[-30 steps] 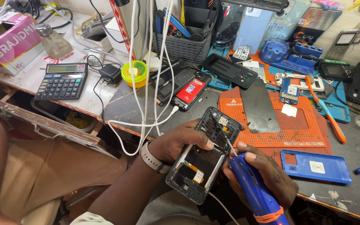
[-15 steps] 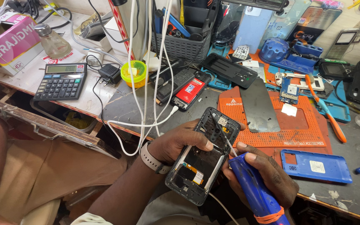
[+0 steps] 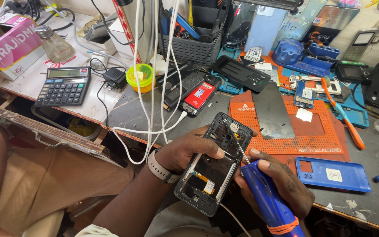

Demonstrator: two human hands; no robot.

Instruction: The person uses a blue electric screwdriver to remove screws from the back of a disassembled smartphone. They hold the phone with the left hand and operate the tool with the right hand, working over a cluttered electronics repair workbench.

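The left hand (image 3: 185, 151) clasps an opened phone (image 3: 213, 164), back cover off, fingers wrapped over its left edge, holding it tilted just above the near edge of the counter (image 3: 373, 206). The right hand (image 3: 281, 184) is clenched around a blue powered screwdriver (image 3: 268, 204), whose thin bit meets the phone's frame near the camera module, at about one o'clock on the handset.

To do this step well, it seems best to keep the bit in line with the screw, press lightly, and brace the phone firmly so that it cannot twist; a slanted bit could slip onto the board.

At two o'clock from the phone lies an orange work mat (image 3: 312, 131) carrying a grey metal plate (image 3: 272, 112). A blue back cover (image 3: 333, 174) lies at three o'clock. A calculator (image 3: 63, 85) sits far off at ten o'clock, and white cables (image 3: 148, 109) hang down at eleven.
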